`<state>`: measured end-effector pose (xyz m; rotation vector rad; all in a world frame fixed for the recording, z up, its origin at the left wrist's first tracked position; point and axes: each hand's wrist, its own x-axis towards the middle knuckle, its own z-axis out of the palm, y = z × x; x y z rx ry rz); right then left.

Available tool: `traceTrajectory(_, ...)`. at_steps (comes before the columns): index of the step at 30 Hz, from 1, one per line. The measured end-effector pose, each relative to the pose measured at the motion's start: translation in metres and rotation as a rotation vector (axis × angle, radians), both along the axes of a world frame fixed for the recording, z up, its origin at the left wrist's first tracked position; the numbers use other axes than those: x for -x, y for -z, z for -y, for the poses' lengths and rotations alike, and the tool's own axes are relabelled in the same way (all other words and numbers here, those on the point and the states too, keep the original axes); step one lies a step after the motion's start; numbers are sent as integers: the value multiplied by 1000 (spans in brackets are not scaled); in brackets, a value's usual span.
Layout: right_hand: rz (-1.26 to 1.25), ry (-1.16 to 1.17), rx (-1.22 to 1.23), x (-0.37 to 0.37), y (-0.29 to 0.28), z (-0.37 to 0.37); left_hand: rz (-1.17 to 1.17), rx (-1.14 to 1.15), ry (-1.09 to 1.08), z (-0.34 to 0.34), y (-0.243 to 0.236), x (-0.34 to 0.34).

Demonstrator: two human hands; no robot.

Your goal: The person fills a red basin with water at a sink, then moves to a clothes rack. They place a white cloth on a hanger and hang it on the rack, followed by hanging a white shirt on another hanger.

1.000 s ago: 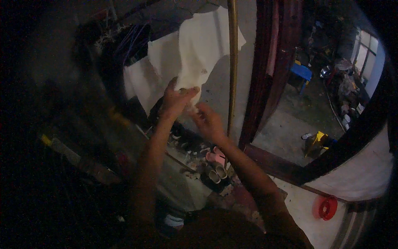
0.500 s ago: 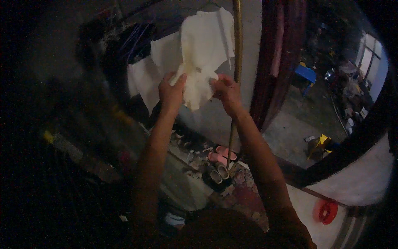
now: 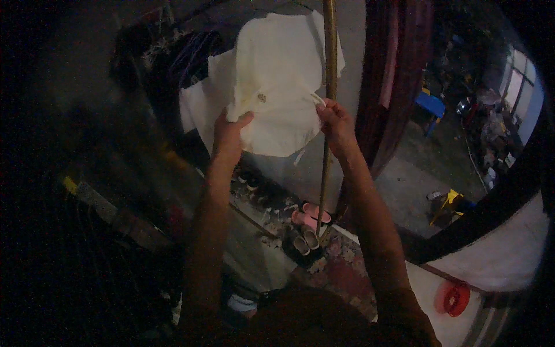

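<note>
Cream cloth (image 3: pixel 277 87) hangs in front of us, raised above our arms, spread widthways between our hands. Our left hand (image 3: pixel 230 136) pinches its lower left edge; our right hand (image 3: pixel 335 118) grips its right edge beside the upright brass pole (image 3: pixel 327 144).

both hands are raised, gripping a cream cloth (image 3: pixel 280 87) against the upright brass pole (image 3: pixel 327 115): the left hand (image 3: pixel 229 134) pinches its left edge, the right hand (image 3: pixel 335 120) its right edge beside the pole. pink slippers (image 3: pixel 309 214) lie at the pole's foot.
</note>
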<state>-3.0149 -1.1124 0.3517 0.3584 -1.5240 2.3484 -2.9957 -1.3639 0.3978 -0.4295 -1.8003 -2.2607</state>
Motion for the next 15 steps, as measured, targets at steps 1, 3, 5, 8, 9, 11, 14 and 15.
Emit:
traceTrajectory(1,9,-28,5,-1,0,0,15,-72,56,1,-4,-4)
traceTrajectory(3,-15,-55,26,4,2,8,58,-16,94,4,-4,-2)
traceTrajectory(5,-9,-85,-11,8,2,9,37,94,18,-2,-11,-8)
traceTrajectory(8,16,-186,-11,20,3,-3,-30,264,-237,-14,-28,-21)
traceTrajectory(9,4,-247,80,29,0,-10,-13,265,-295,-15,-37,-23)
traceTrajectory(11,33,-231,63,30,-7,-5,-6,276,-409,-16,-39,-24)
traceTrajectory(14,2,101,-214,25,-9,7,-34,288,-438,-27,-32,-29)
traceTrajectory(15,-107,259,-283,32,-4,12,-35,277,-371,-27,-26,-23)
